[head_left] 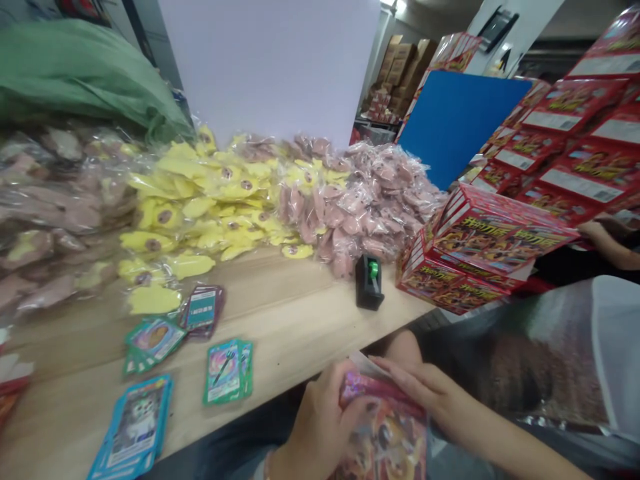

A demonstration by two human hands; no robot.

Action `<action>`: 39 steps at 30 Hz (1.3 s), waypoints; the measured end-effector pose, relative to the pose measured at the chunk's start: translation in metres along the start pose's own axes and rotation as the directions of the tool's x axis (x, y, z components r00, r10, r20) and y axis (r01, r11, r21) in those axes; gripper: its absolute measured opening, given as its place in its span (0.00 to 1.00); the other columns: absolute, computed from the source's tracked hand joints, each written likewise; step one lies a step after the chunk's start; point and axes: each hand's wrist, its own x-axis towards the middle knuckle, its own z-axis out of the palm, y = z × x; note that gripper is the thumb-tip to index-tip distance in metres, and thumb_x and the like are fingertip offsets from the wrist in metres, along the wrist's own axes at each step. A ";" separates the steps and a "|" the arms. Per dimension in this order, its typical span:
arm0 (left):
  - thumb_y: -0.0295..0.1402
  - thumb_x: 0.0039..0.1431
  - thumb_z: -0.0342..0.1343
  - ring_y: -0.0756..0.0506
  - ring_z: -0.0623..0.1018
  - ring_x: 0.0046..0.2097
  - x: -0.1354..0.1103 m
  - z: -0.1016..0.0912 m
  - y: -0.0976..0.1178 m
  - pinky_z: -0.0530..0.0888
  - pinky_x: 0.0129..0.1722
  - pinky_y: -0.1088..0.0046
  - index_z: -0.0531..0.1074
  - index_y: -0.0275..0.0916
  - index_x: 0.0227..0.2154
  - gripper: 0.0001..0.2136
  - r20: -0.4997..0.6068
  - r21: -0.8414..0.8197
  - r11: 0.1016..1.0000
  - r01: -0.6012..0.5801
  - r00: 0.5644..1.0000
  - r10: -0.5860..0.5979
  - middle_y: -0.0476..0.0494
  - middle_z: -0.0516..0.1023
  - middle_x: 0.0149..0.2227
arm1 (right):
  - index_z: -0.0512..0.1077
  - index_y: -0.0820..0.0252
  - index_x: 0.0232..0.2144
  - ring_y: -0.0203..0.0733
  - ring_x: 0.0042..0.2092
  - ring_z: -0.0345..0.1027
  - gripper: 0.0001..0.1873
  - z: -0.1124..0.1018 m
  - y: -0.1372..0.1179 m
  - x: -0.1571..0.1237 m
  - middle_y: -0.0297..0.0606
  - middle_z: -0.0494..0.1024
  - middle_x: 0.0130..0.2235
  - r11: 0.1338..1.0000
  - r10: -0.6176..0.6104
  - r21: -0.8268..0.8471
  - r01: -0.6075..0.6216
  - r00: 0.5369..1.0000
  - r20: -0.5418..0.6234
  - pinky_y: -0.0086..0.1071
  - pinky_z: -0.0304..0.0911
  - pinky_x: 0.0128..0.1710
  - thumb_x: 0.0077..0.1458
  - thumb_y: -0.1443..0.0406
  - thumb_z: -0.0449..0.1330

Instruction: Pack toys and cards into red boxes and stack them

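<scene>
Two bare hands at work on a pink holographic foil packet (385,427), held just off the near edge of the wooden surface (280,333). Left hand (320,420) closed around the packet's side, its fingers (325,393) curled firmly against the foil. Right hand (440,400) laid across the packet's upper edge, its fingers (400,377) stretched nearly straight, any grip impossible to tell with the thumb hidden. Closest on the surface, a stack of teal cards (227,370), with a fanned teal pile (153,343) and a purple-edged pile (203,310) farther left, plus a blue-bordered stack (133,427) near the left corner. Toward the far edge, an upright black holder with a green clip (369,280), just beside a heap of clear-bagged pink pieces (360,213). Next along that far edge, clear-bagged yellow pieces (200,200), partly spilling toward the cards. Past the right end of the surface, tilted red printed boxes (493,240) stacked high before a blue board (455,127), and another person's forearm (607,243) beside them.
</scene>
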 end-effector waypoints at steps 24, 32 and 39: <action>0.37 0.50 0.58 0.44 0.72 0.40 -0.015 -0.001 -0.020 0.68 0.44 0.66 0.53 0.36 0.58 0.33 0.295 -0.283 0.947 0.148 0.954 -0.061 0.43 0.74 0.41 | 0.67 0.55 0.50 0.44 0.42 0.69 0.20 0.015 -0.010 -0.015 0.42 0.75 0.43 0.946 -0.142 -0.245 0.213 0.950 0.278 0.36 0.64 0.44 0.57 0.57 0.50; 0.39 0.53 0.56 0.44 0.73 0.39 -0.013 -0.006 -0.015 0.70 0.40 0.69 0.49 0.33 0.59 0.34 0.330 -0.230 0.969 0.084 0.944 -0.003 0.42 0.75 0.41 | 0.69 0.57 0.48 0.44 0.39 0.70 0.18 0.013 -0.003 -0.009 0.41 0.77 0.36 0.869 -0.202 -0.419 0.264 0.962 0.186 0.37 0.65 0.43 0.59 0.60 0.48; 0.34 0.52 0.57 0.42 0.66 0.54 -0.013 -0.013 -0.006 0.62 0.54 0.64 0.44 0.37 0.61 0.37 0.350 -0.161 0.986 0.034 0.937 0.024 0.37 0.63 0.56 | 0.60 0.54 0.55 0.46 0.55 0.59 0.23 0.028 0.009 -0.029 0.46 0.63 0.56 0.785 -0.287 -0.465 0.409 0.906 0.312 0.38 0.61 0.50 0.57 0.60 0.50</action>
